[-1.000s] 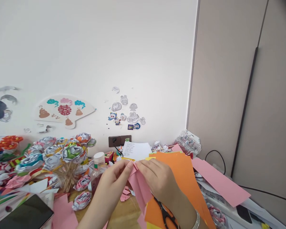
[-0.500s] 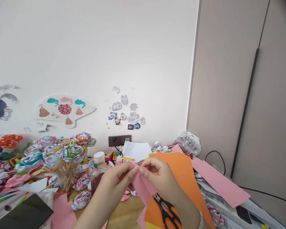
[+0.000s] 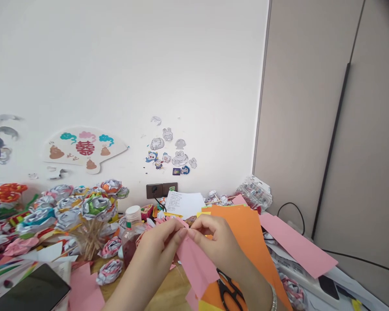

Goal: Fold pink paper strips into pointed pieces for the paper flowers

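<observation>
Pink strip (image 3: pixel 197 265): long axis far-left to near-right, free end near. Your left hand (image 3: pixel 164 244) and right hand (image 3: pixel 215 242), fingertips closed, pinch its far end.

Over there I count one left hand (image 3: pixel 162 246), one right hand (image 3: pixel 220 242), one creased pink sheet (image 3: pixel 197 264) between them, one pair of scissors (image 3: pixel 231 294), one white-capped bottle (image 3: pixel 129 242), one bracelet (image 3: pixel 274 299), one fan-shaped cutout (image 3: pixel 87 151), and paper roses (image 3: pixel 97 206) too crowded to number

Folded paper (image 3: pixel 197 265) plain pink. Big sheets (image 3: pixel 243 229) at right orange, yellow edge near. Scissors (image 3: pixel 231 293) black handles. Worktop (image 3: pixel 168 287) wood-brown. Bottle cap (image 3: pixel 133 212) white, label green.
</observation>
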The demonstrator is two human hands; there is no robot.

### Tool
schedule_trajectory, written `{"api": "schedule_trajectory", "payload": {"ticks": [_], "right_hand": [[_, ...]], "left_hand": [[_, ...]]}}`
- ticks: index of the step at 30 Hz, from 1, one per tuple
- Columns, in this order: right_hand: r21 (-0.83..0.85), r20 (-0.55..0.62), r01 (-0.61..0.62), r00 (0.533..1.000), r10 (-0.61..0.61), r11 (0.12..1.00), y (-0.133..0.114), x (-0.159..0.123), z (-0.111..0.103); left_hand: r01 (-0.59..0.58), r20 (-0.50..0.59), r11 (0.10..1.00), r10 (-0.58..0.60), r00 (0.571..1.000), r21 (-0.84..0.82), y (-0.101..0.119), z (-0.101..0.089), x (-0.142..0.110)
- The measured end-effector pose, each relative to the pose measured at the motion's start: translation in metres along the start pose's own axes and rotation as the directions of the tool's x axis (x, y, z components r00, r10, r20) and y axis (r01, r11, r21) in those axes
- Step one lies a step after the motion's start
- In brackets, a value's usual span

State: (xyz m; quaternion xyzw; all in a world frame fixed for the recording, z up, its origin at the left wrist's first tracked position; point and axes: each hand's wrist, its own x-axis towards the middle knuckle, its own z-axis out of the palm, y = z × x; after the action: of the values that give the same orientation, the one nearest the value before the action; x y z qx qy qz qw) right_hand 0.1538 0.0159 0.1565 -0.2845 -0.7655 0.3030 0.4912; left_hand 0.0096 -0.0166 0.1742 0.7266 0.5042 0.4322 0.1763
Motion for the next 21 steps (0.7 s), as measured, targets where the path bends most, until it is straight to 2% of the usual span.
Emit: {"api": "schedule_trajectory", "payload": {"ticks": [7,12,15,18,21], "right_hand": [[0.075,0.117,-0.050,0.992,0.041,0.996,0.002,0.000,-0.011],[-0.095,0.043,0.001,0.999,0.003,0.995,0.003,-0.001,-0.009],[-0.170,0.037,0.026,0.999,-0.020,0.985,0.003,-0.001,-0.005],[-0.205,0.032,0.038,0.999,-0.032,0.978,0.005,0.000,-0.001],[-0.242,0.034,0.062,0.998,-0.055,0.968,0.007,0.001,0.002]], "left_hand": [[0.071,0.030,0.992,-0.068,0.997,-0.102,-0.003,0.001,0.001],[0.079,0.119,0.995,-0.071,0.990,-0.063,-0.004,-0.002,0.001],[0.103,0.149,0.993,-0.094,0.984,-0.053,-0.005,-0.003,0.001],[0.071,0.128,0.997,-0.076,0.989,0.040,-0.007,0.001,0.003],[0.007,0.057,0.989,-0.015,0.998,0.145,-0.010,0.004,0.004]]}}
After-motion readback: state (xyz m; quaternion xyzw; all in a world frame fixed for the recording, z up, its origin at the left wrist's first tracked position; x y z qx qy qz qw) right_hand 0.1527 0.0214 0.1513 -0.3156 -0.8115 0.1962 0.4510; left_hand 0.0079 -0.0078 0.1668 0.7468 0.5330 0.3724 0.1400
